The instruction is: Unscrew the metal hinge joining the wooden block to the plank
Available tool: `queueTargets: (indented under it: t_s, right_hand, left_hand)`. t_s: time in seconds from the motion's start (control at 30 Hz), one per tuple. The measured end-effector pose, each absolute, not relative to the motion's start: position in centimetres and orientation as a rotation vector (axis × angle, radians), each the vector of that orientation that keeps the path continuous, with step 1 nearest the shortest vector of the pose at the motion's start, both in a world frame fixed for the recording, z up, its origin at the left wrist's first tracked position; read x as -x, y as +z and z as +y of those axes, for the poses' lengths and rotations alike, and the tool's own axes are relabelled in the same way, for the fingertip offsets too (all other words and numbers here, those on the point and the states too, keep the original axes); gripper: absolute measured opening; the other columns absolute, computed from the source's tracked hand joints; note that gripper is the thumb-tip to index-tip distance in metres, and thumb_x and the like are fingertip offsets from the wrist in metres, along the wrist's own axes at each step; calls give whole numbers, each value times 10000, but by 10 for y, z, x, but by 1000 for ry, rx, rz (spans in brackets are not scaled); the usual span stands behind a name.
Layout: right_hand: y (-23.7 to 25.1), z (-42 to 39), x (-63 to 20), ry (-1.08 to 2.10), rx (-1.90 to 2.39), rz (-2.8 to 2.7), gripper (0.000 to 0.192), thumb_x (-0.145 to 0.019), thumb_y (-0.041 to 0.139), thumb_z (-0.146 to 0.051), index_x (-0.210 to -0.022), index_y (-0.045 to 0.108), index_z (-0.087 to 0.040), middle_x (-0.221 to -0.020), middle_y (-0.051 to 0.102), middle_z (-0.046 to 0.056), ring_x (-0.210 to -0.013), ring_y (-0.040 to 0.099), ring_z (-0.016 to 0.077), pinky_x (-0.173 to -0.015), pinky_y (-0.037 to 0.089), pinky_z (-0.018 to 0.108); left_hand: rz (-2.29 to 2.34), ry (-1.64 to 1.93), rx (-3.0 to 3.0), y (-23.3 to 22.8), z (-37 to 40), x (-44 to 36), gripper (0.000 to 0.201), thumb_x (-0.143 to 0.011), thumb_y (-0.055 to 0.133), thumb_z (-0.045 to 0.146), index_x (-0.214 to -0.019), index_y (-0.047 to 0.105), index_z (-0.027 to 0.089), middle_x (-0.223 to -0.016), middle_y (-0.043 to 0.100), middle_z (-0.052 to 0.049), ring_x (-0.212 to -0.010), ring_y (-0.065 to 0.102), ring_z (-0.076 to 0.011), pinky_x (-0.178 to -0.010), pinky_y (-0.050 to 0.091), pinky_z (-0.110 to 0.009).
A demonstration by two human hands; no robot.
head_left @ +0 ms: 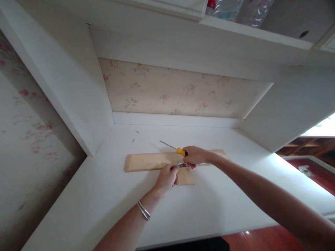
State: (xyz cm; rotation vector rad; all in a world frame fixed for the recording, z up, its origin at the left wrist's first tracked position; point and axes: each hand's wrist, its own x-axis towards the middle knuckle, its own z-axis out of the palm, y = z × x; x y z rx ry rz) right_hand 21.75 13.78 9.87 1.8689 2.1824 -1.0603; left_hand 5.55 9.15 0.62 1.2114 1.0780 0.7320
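My right hand (195, 155) is closed around a screwdriver (180, 151) with a yellow and black handle, its thin shaft pointing up and to the left. The same hand's lower fingers touch the right end of a small shiny metal hinge (181, 165). At the hinge's left end, the fingers of my left hand (166, 177) are pinched together on it. Beneath both hands lies a long pale wooden board (146, 161), with a short wooden piece (186, 177) meeting its front edge. My fingers hide part of the hinge and of the joint between the boards.
Two small screws (137, 131) lie on the white desktop (110, 195) behind the board. White panels (70, 69) rise at the left and right. Overhead, a shelf (261, 31) holds plastic bottles (227, 9). Flowered wallpaper (167, 87) covers the back.
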Motion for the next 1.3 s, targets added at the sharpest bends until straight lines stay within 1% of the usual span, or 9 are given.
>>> queueTargets:
  t_s: [0.17, 0.3, 0.37, 0.6, 0.73, 0.87, 1.0, 1.17, 1.3]
  right_hand:
    - [100, 130, -225, -1131, -1855, 2250, 229, -669, 524, -216, -887, 519, -145, -702, 679, 62, -545, 622, 150, -447, 444, 211]
    - [103, 127, -229, -1097, -1818, 2263, 234, -655, 561, -229, -873, 523, -152, -695, 659, 45, -559, 617, 142, -446, 425, 197]
    - [104, 126, -230, -1090, -1801, 2275, 241, -653, 582, -253, -866, 520, -157, -695, 649, 37, -559, 609, 136, -446, 415, 193]
    - [102, 124, -228, -1110, -1772, 2326, 258, -670, 580, -286, -893, 524, -169, -727, 643, 27, -567, 600, 123, -459, 417, 194]
    - [100, 124, -226, -1069, -1758, 2354, 244, -671, 585, -298, -867, 513, -172, -723, 640, 28, -552, 599, 126, -440, 406, 192]
    - [101, 126, -223, -1070, -1744, 2368, 240, -667, 588, -292, -862, 518, -172, -716, 641, 25, -543, 600, 130, -427, 403, 190]
    - [103, 125, -220, -989, -1723, 2362, 209, -664, 568, -265, -845, 527, -170, -631, 614, 6, -511, 587, 131, -410, 382, 189]
    - [105, 124, -215, -974, -1738, 2378, 158, -670, 542, -242, -812, 527, -174, -596, 600, -1, -480, 571, 128, -412, 372, 196]
    - [101, 136, -202, -974, -1905, 2379, 183, -682, 573, -278, -820, 514, -173, -597, 618, 5, -479, 565, 118, -431, 372, 191]
  left_hand:
    - [1007, 744, -1204, 8, 90, -54, 168, -794, 468, 326, -748, 512, 171, -503, 458, 47, -407, 442, -80, -348, 252, -188]
    - [972, 738, -1204, 11, 90, -52, 189, -764, 481, 285, -889, 562, 170, -568, 471, 44, -440, 457, -84, -338, 245, -182]
    - [978, 743, -1177, 11, 91, -53, 206, -748, 500, 284, -906, 564, 168, -594, 476, 40, -464, 459, -87, -337, 256, -178]
    - [1023, 807, -1153, 2, 92, -58, 194, -754, 517, 320, -860, 556, 161, -656, 513, 15, -548, 507, -103, -384, 340, -173]
    - [1042, 806, -1173, 4, 89, -60, 183, -777, 512, 344, -814, 548, 168, -594, 498, 30, -492, 476, -97, -392, 330, -185]
    - [1039, 821, -1214, 3, 89, -60, 245, -820, 468, 406, -759, 524, 176, -542, 476, 41, -422, 438, -96, -392, 313, -213]
    - [1160, 851, -1337, -5, 91, -59, 253, -842, 439, 387, -738, 534, 178, -562, 511, 27, -446, 472, -102, -439, 318, -219]
    - [1272, 950, -1591, -10, 95, -56, 266, -854, 451, 360, -685, 541, 175, -590, 551, -6, -572, 528, -125, -523, 321, -222]
    - [1238, 896, -1544, -12, 96, -56, 282, -873, 419, 384, -710, 524, 179, -565, 543, 0, -533, 529, -125, -501, 325, -219]
